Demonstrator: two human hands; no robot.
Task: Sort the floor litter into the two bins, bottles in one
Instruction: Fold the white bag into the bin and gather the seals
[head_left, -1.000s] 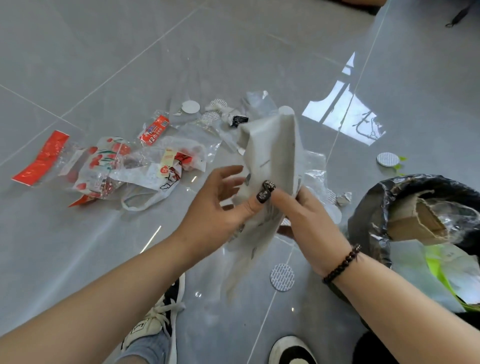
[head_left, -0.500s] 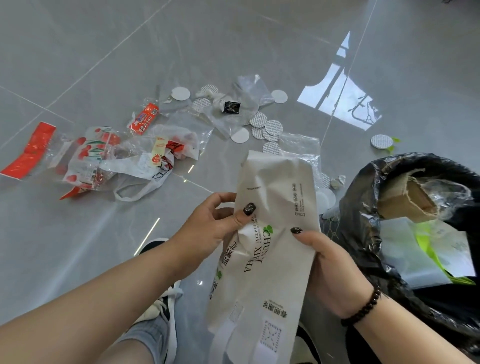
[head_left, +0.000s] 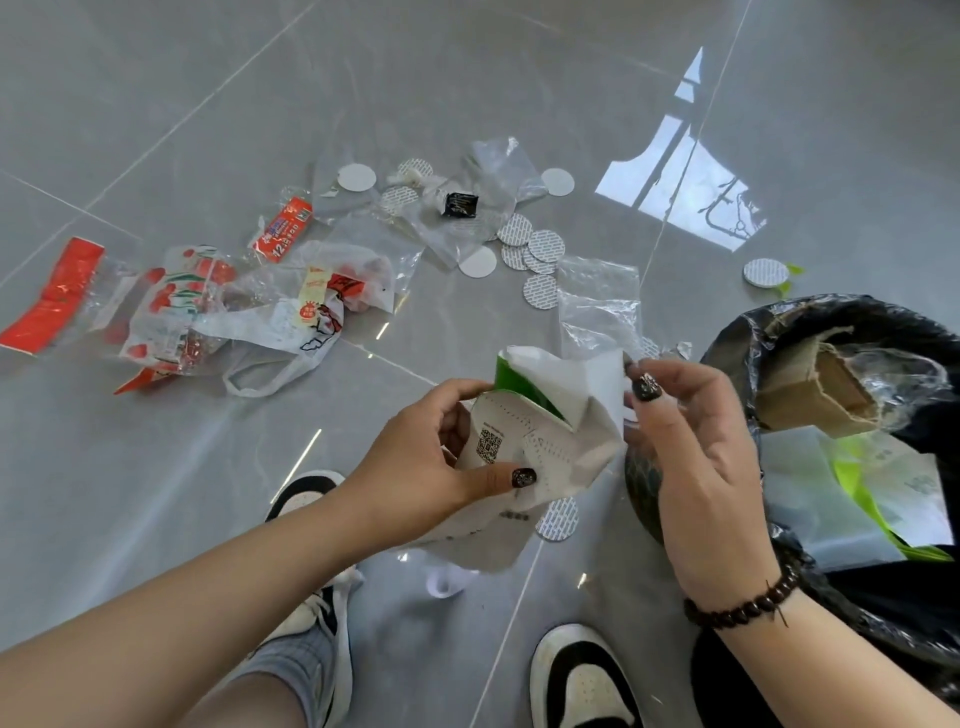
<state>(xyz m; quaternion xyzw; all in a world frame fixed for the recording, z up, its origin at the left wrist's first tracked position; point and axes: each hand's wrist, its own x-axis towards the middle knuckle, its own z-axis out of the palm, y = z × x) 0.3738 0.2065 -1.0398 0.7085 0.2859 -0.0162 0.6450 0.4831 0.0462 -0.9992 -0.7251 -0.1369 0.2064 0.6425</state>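
— What are the hands gripping?
— The left hand (head_left: 415, 467) is holding a crumpled white paper bag (head_left: 540, 441), its grip closing over a printed QR code; the right hand (head_left: 696, 457) is pinching the bag's top edge.
— Where is that?
— Just left of the black-lined bin (head_left: 727, 353).
— Any writing?
— "12" is showing on a red wrapper (head_left: 283, 228), far left of the bin.

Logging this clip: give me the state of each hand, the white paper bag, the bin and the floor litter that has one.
left hand: grips the white paper bag, thumb on top
right hand: pinches the bag's upper edge
white paper bag: crumpled, folded over, held above the floor
black-lined bin: open, partly filled with cardboard and plastic
clear zip bag: flat on the floor
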